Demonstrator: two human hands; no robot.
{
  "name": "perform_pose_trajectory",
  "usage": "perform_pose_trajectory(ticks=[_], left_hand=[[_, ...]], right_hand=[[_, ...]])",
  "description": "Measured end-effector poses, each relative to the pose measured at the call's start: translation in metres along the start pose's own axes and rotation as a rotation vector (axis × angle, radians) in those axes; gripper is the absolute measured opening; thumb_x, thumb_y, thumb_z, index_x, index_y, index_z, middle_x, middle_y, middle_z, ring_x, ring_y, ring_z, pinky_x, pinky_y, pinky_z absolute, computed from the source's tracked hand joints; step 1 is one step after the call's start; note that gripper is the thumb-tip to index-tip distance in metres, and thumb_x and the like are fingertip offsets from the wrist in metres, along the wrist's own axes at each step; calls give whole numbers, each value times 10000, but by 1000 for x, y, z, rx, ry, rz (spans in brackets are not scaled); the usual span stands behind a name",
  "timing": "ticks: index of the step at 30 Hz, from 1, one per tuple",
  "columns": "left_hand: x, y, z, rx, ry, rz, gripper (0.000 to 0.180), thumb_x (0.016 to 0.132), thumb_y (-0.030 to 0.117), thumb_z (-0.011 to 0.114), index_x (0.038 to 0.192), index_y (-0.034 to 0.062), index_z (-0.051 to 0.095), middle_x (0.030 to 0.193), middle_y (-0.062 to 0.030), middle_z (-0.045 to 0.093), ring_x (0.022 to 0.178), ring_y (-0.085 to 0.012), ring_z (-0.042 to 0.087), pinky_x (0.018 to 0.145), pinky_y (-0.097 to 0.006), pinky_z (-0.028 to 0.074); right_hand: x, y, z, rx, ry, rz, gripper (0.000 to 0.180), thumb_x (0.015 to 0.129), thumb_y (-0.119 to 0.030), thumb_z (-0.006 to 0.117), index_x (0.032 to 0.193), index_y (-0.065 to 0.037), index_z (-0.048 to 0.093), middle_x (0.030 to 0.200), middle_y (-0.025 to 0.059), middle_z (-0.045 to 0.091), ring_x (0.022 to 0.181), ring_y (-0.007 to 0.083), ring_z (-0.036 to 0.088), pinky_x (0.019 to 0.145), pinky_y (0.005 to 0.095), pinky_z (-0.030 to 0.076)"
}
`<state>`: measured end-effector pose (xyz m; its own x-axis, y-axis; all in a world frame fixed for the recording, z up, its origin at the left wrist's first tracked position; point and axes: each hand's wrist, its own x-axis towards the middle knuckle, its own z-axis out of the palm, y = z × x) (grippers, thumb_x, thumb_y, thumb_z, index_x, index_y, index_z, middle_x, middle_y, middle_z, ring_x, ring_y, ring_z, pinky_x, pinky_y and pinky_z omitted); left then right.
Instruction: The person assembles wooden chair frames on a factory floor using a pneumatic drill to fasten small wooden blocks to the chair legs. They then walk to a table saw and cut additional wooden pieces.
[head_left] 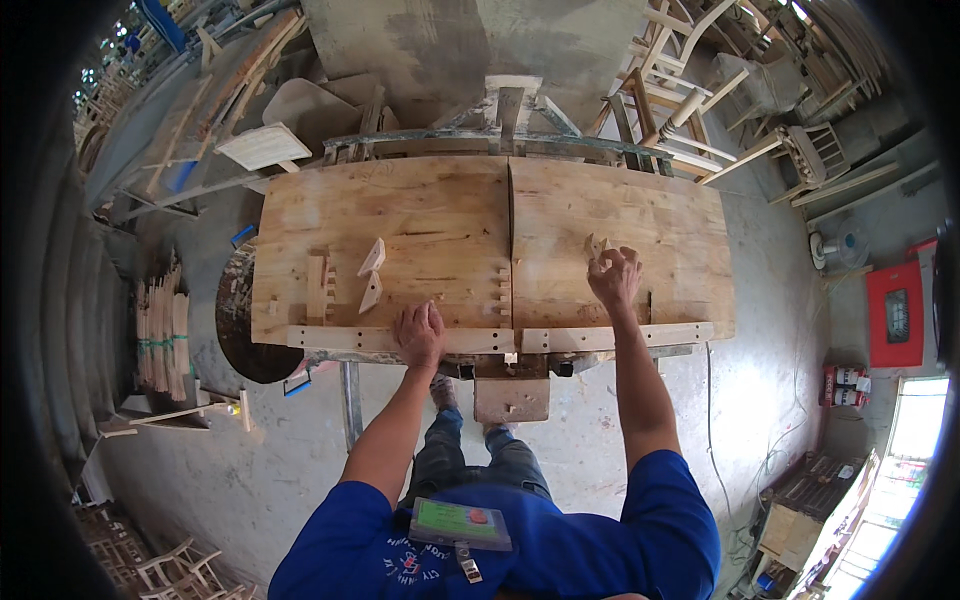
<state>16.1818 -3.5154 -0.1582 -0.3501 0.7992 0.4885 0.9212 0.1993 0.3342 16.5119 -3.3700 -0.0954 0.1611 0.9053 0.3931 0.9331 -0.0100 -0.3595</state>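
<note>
On the right half of a wooden worktop (450,220), my right hand (616,278) has its fingers closed round a small pale wooden block (597,243), partly hidden by the fingers. My left hand (420,332) rests with fingers forward on the front edge, over a pale wooden rail (350,338) with dark holes; it holds nothing that I can see. To its upper left lie two angled wooden blocks, an upper one (372,256) and a lower one (371,293) with a hole. Short notched wooden strips (317,287) lie farther left.
Several small wooden pieces (504,288) line the seam between the worktop halves. A round dark drum (240,310) stands at the left, near a tied bundle of sticks (163,335). Chair frames (680,100) stand behind at the right. A cable (711,420) trails on the floor.
</note>
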Motion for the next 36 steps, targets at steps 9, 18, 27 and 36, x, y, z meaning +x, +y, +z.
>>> perform_pose_trajectory(ticks=[9, 18, 27, 36], left_hand=[[9, 8, -7, -46, -23, 24, 169, 959, 253, 633, 1005, 133, 742, 913, -88, 690, 881, -318, 647, 821, -474, 512], [7, 10, -20, -2, -111, 53, 231, 996, 302, 572, 1018, 143, 738, 932, -97, 706, 907, -323, 665, 803, -489, 512], [10, 46, -55, -304, -226, -25, 292, 958, 331, 655, 1086, 77, 719, 989, -156, 714, 941, -346, 689, 812, -470, 545], [-197, 207, -122, -619, -806, 969, 310, 922, 140, 681, 1201, 5, 671, 1154, -178, 695, 1110, -358, 656, 957, -451, 517]], right_hand=[[-1, 40, -29, 537, -363, 244, 232, 887, -203, 747, 1086, -90, 714, 1029, 56, 716, 986, 182, 671, 943, 354, 490], [-128, 30, -136, 1834, -152, 499, 102, 1017, -168, 661, 1109, -136, 691, 1090, -13, 734, 1007, 132, 659, 938, 349, 476], [-224, 57, -193, 1925, 95, 540, 132, 1014, -165, 671, 1125, -96, 687, 1070, 24, 744, 987, 142, 678, 923, 362, 515], [-419, 168, -206, 1689, 395, 771, 164, 1027, -160, 642, 1146, -54, 676, 1079, 47, 726, 1003, 149, 676, 927, 351, 527]])
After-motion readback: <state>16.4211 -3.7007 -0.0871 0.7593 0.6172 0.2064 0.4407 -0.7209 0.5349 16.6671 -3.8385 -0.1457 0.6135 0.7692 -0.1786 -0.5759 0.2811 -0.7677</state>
